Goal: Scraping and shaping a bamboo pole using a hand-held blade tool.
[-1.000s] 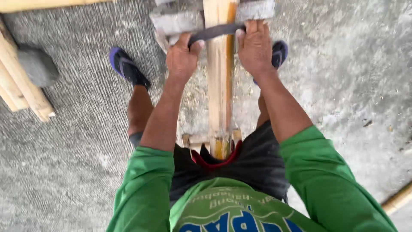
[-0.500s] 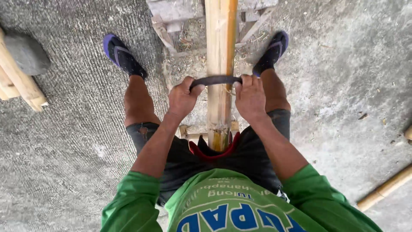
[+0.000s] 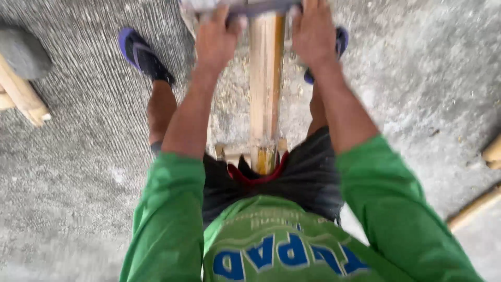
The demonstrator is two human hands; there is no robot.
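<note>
Left hand point(image 3: 218, 39): fingers wrapped on the dark blade point(image 3: 261, 7), left of the bamboo pole point(image 3: 265, 89).
Right hand point(image 3: 313, 34): gripping the blade's other end, right of the pole.
Blade: lies across the pole, partly cut off at the frame top.
Sandal point(image 3: 142, 55): left of the pole, blurred.

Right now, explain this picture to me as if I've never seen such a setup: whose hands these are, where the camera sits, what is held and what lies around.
There is no machine here: a person works with two bare hands. The one picture comes from a camera worn on the person's head, looking down past a green shirt and dark shorts. The left hand and the right hand each grip one end of a dark, two-handled blade lying across a long bamboo strip. The strip runs away from the person's lap, between the knees, over a concrete floor. The fingers are curled shut round the handles. Feet in blue sandals rest on either side. Pale shavings lie beside the strip. Wooden pieces lie at the left edge, bamboo poles at the right.
</note>
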